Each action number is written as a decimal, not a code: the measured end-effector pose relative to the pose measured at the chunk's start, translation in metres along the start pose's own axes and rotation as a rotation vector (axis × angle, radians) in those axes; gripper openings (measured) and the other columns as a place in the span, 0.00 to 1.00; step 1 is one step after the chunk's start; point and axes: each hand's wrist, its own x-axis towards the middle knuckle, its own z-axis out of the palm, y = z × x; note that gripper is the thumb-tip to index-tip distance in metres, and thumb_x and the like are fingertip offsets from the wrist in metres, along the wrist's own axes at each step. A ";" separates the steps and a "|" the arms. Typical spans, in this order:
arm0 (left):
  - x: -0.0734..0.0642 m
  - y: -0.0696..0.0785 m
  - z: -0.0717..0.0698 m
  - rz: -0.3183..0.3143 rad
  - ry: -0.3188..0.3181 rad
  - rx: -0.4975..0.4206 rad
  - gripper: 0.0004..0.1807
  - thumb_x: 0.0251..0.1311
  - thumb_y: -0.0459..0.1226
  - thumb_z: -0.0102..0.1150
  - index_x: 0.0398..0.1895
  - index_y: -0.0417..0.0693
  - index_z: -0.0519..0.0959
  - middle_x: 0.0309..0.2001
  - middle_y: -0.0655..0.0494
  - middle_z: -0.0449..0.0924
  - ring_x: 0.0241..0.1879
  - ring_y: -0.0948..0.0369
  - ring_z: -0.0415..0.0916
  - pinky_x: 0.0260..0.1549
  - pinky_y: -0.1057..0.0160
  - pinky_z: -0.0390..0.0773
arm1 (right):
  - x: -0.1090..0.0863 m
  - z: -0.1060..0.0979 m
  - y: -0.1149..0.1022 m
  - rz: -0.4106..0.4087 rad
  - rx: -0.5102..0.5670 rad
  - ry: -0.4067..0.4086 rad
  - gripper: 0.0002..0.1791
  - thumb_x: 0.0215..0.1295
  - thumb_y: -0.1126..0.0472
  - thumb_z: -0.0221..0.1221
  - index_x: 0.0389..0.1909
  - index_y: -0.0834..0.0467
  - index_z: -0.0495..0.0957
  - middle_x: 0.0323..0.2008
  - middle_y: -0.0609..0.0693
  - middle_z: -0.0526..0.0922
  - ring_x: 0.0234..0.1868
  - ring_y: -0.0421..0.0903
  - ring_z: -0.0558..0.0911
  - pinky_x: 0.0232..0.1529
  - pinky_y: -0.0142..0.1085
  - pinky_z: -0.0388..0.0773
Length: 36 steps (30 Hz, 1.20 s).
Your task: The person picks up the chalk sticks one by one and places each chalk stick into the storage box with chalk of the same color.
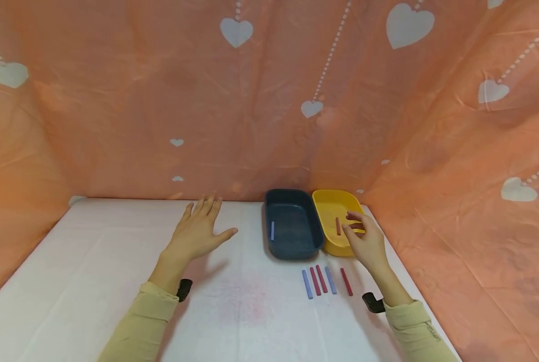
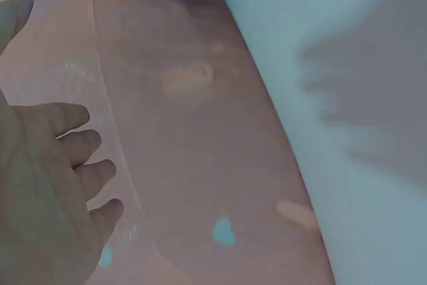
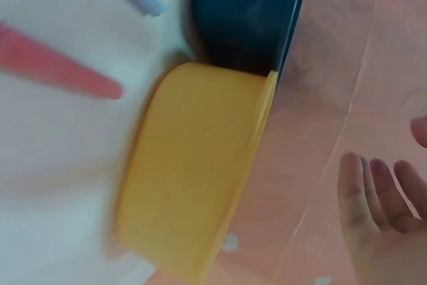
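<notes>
My right hand (image 1: 366, 242) is over the right side of the yellow tray (image 1: 328, 197), thumb apart from the bent fingers and nothing between them. Inside that tray a red chalk stick (image 1: 338, 226) shows near the fingertips. Left of it, a dark blue tray (image 1: 292, 254) holds one lilac chalk stick (image 1: 272, 231) along its left wall. My left hand (image 1: 194, 236) hovers palm down over the left part of the table, fingers spread and holding nothing; the left wrist view shows its palm (image 2: 40, 191) from below.
In front of the trays lie several chalk sticks side by side, among them a lilac one (image 1: 307, 284) and a red one (image 1: 346, 281) set apart at the right. Pink and lilac smudges mark the white tabletop (image 1: 247, 301). An orange curtain (image 1: 183, 100) with hearts surrounds the table.
</notes>
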 end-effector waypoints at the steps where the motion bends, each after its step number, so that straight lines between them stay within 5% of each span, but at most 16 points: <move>1: 0.003 0.003 0.002 0.003 0.000 -0.002 0.55 0.70 0.66 0.51 0.84 0.39 0.47 0.84 0.39 0.42 0.82 0.41 0.37 0.78 0.36 0.39 | -0.001 -0.002 0.002 0.017 -0.001 -0.014 0.20 0.73 0.64 0.62 0.62 0.67 0.77 0.55 0.63 0.83 0.50 0.60 0.84 0.43 0.13 0.72; 8: 0.019 0.028 0.025 0.063 0.024 -0.015 0.52 0.70 0.63 0.54 0.82 0.36 0.52 0.83 0.40 0.45 0.82 0.42 0.43 0.78 0.38 0.47 | -0.017 -0.014 0.021 0.125 -0.014 -0.118 0.16 0.72 0.64 0.64 0.57 0.66 0.81 0.50 0.62 0.86 0.43 0.54 0.87 0.37 0.23 0.81; 18: 0.035 0.055 0.053 0.093 -0.029 -0.007 0.52 0.69 0.65 0.52 0.81 0.37 0.56 0.83 0.41 0.48 0.81 0.42 0.48 0.77 0.38 0.51 | -0.039 -0.014 0.046 0.236 -0.002 -0.328 0.17 0.70 0.64 0.65 0.55 0.70 0.80 0.42 0.58 0.85 0.32 0.49 0.87 0.32 0.30 0.84; 29: 0.048 0.078 0.085 0.076 -0.070 -0.058 0.55 0.66 0.68 0.54 0.81 0.36 0.57 0.83 0.42 0.49 0.81 0.43 0.47 0.77 0.39 0.49 | -0.050 -0.006 0.059 0.264 -0.103 -0.429 0.15 0.66 0.66 0.68 0.50 0.68 0.81 0.32 0.49 0.82 0.29 0.44 0.80 0.27 0.31 0.81; 36: 0.047 0.085 0.095 0.043 -0.104 -0.084 0.56 0.66 0.68 0.54 0.82 0.35 0.54 0.83 0.42 0.46 0.82 0.44 0.45 0.78 0.40 0.47 | -0.051 -0.003 0.063 0.202 -0.167 -0.433 0.13 0.63 0.66 0.70 0.47 0.65 0.83 0.29 0.46 0.79 0.30 0.43 0.76 0.29 0.30 0.74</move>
